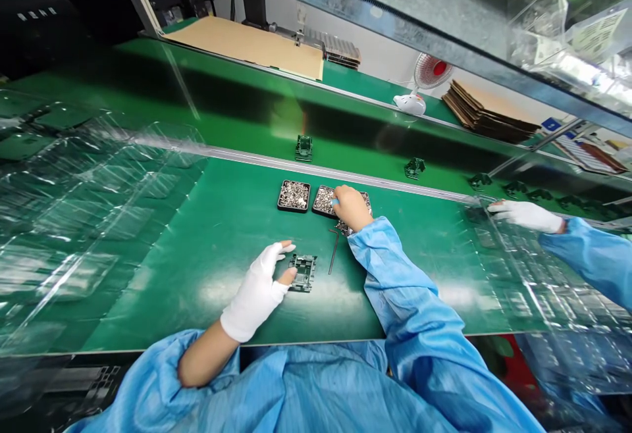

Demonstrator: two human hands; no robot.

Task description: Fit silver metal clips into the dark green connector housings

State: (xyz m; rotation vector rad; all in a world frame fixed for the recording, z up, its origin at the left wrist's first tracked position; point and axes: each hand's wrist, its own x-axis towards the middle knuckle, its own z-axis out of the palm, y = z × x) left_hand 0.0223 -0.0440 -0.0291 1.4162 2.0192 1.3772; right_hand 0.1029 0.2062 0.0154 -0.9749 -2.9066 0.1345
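Note:
A small green circuit board assembly [305, 274] lies on the green bench in front of me. My left hand [259, 288], in a white glove with bare thumb and fingertip, is at its left side. The thumb overlaps the board's edge; the fingers are apart from the thumb. My right hand [353, 206] is bare, with something blue on a fingertip. Its bunched fingers reach into the middle black tray of small metal parts [323, 201]; what they pinch is hidden. Behind that hand is another such tray [367, 199], partly covered. A hex key [334, 252] lies right of the board.
To the left stands another tray of small metal parts [294, 195]. Clear plastic trays [113, 203] stack at far left, others [533, 268] at right. Further boards [305, 147] sit beyond the metal rail [345, 174]. A co-worker's gloved hand [526, 214] reaches in from the right.

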